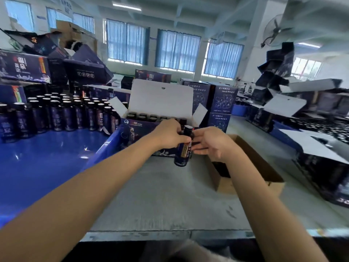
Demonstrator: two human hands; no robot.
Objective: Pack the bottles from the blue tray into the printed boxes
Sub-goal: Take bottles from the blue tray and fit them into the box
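Head view, left to right. Blue tray (47, 157) at far left, its rear half crowded with standing dark bottles (62, 114), caps up. Just right of the tray, an open printed box (139, 133) sits on the grey bench (160, 195), white lid flap raised behind it; a row of caps already shows inside along its length. Left hand (168, 137) is over the box's front wall, fingers wrapped round the upper body of one bottle (184, 148). That bottle hangs nearly upright, cap uppermost and tipped slightly away, base clear of the bench, just in front of the box's right end. Right hand (211, 142) meets it from the other side, fingers curled onto its flank; whether it bears weight I cannot tell. Brown carton (264, 167) lies open beyond the right wrist. Judgement: the box interior lies behind and above the bottle's base, so the bottle must rise over the front wall, long axis kept vertical; left hand is nearer.
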